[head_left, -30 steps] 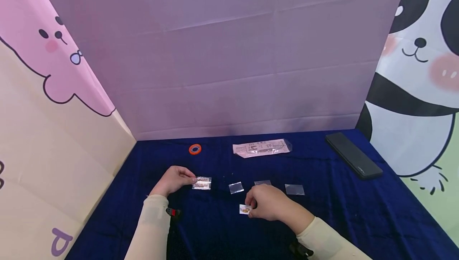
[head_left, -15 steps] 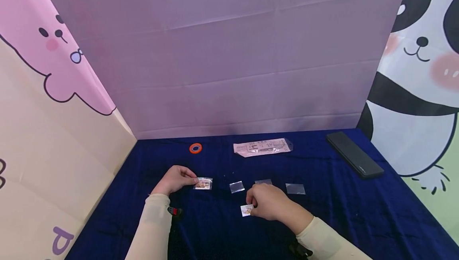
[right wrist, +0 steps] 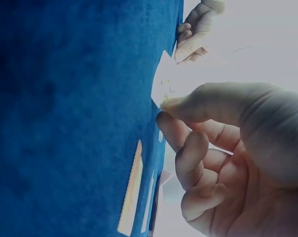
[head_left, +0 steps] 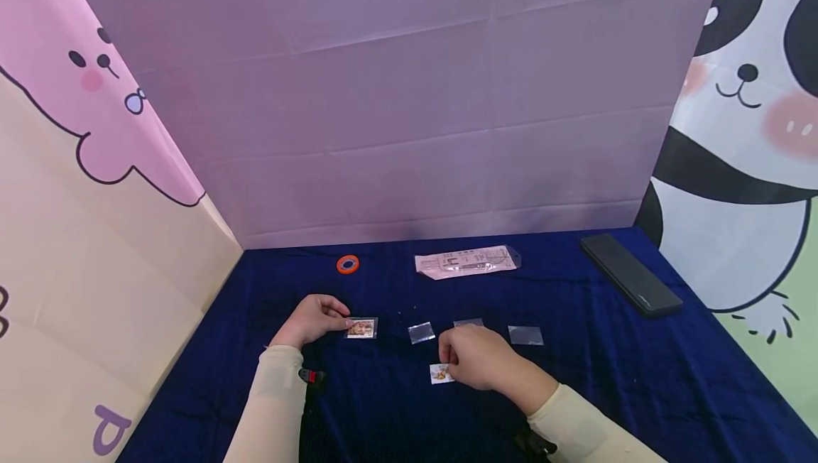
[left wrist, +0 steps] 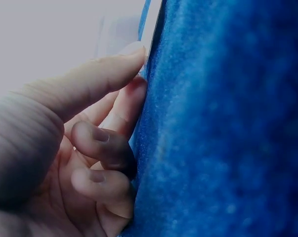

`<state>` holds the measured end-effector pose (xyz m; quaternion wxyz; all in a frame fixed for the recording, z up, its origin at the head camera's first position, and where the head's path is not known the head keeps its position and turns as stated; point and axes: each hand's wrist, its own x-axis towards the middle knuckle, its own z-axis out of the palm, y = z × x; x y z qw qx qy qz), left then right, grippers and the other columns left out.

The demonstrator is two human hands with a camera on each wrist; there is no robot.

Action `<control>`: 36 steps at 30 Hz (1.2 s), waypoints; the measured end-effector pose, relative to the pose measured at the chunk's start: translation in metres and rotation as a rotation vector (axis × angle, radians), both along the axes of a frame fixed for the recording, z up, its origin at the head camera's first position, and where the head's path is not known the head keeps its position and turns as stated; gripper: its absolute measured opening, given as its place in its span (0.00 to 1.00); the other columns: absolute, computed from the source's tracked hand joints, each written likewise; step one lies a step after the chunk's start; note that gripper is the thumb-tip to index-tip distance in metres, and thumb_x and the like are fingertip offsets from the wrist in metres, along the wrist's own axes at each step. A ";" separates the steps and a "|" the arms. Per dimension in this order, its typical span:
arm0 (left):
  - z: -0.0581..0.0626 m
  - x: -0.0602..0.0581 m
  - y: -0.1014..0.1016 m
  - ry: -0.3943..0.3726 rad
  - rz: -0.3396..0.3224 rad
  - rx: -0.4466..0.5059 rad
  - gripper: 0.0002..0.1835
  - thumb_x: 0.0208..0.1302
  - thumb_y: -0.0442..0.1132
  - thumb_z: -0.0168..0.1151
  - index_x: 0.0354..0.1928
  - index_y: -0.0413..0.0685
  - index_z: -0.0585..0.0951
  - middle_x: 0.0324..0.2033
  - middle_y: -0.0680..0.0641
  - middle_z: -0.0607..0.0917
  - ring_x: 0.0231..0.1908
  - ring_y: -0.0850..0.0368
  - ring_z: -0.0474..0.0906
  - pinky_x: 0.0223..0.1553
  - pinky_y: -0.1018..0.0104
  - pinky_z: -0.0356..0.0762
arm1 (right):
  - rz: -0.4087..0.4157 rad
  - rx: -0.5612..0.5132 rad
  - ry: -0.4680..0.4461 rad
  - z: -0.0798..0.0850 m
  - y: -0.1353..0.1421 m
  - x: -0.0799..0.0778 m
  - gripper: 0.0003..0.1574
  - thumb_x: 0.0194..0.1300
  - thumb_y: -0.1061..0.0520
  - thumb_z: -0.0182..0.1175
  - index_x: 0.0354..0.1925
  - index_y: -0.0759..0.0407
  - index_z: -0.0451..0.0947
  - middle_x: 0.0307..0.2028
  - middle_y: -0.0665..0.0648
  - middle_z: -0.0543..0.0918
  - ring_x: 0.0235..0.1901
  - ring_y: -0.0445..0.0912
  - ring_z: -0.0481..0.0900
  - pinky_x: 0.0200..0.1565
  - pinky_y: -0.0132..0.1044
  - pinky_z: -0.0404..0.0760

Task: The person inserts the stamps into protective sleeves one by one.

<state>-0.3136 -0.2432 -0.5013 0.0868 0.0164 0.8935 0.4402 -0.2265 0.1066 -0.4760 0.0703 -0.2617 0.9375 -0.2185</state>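
Between my left hand (head_left: 314,322) and right hand (head_left: 476,358) a clear sleeve (head_left: 422,333) lies in the way, though I could pass on its near side over the desk (head_left: 377,402). Farther back, a gap opens between the orange ring (head_left: 341,265) and the pink packet (head_left: 463,263) (the lilac backdrop (head_left: 396,108) closes it behind).
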 end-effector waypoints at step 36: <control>0.028 0.022 0.099 0.189 -0.224 -0.158 0.18 0.66 0.50 0.75 0.54 0.53 0.86 0.38 0.55 0.83 0.37 0.54 0.79 0.43 0.55 0.79 | -0.249 -0.481 0.013 0.024 0.051 -0.034 0.03 0.70 0.60 0.65 0.41 0.51 0.83 0.33 0.51 0.81 0.25 0.48 0.73 0.25 0.38 0.73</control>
